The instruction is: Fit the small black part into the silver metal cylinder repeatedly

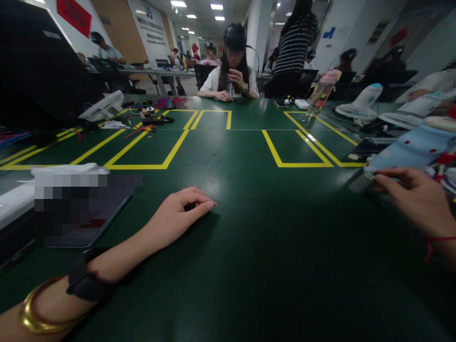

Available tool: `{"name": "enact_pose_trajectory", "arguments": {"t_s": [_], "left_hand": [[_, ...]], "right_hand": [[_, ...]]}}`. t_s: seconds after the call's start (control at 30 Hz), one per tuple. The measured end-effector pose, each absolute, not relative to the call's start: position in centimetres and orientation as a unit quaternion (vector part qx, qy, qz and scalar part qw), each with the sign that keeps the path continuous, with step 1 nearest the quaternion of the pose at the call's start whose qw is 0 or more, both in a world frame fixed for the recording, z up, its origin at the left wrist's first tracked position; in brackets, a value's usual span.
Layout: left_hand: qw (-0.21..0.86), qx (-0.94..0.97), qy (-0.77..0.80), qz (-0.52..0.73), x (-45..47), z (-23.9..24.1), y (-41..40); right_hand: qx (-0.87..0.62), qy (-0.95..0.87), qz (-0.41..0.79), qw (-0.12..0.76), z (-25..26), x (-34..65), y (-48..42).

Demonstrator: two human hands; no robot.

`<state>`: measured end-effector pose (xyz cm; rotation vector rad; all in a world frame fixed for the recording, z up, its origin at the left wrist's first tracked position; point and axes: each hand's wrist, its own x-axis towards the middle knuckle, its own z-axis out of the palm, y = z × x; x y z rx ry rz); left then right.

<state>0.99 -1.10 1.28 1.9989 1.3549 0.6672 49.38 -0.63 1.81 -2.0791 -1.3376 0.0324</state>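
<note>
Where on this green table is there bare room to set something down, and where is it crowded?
The table is bare between the left hand and the right hand, and inside the yellow tape boxes. It is crowded along the right edge by the fans and far left by the wires.

We count two hands of our own above the tabletop (249, 266): our left hand (178, 213) lying loosely curled with nothing in it, our right hand (416, 197) with fingertips on one small grey object (361, 182). On our left arm we count two wristbands, one black (83, 278) and one gold (35, 313); on the right wrist, one red string (436, 242). We see one dark tablet (85, 223), one clear bottle with a pink cap (322, 92), and three white desk fans (103, 107) (359, 102) (409, 111). One seated person (231, 71) faces us across the tabletop, with one standing person in stripes (294, 45) behind.
</note>
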Motion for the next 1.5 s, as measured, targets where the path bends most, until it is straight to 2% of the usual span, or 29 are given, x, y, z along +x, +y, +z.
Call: {"name": "enact_pose_trajectory", "arguments": {"t_s": [0.1,0.27,0.37,0.47,0.57,0.73,0.93,1.17,1.33,1.5], "left_hand": [[0.312,0.759,0.512,0.253,1.0,1.2,-1.1],[0.303,0.759,0.517,0.257,1.3,1.0,-1.0],[0.294,0.761,0.518,0.258,1.5,1.0,-1.0],[0.288,0.765,0.517,0.254,1.4,0.9,-1.1],[0.284,0.769,0.513,0.255,1.1,0.7,-1.1],[0.268,0.778,0.51,0.251,1.3,0.8,-1.3],[0.228,0.814,0.449,0.289,5.4,2.8,-1.6],[0.167,0.816,0.442,0.334,7.7,4.8,-0.9],[0.202,0.806,0.478,0.285,5.9,2.6,-0.7],[0.206,0.834,0.458,0.229,6.7,-0.2,-0.6]], "right_hand": [[-0.766,-0.53,0.041,0.361,0.7,49.1,-0.7],[-0.705,-0.57,0.005,0.422,0.0,45.9,-0.5],[-0.583,-0.663,0.118,0.454,0.3,40.3,-1.2],[-0.461,-0.742,0.244,0.422,0.6,33.5,-2.1],[-0.403,-0.786,0.285,0.373,0.5,28.6,-2.5],[-0.402,-0.794,0.314,0.331,0.0,26.8,-2.3],[-0.39,-0.755,0.363,0.382,-0.7,27.0,-2.1],[-0.4,-0.745,0.372,0.383,-0.7,26.9,-2.0],[-0.424,-0.761,0.322,0.371,-0.4,27.2,-2.1],[-0.422,-0.766,0.322,0.362,-0.4,27.1,-2.1]]}}
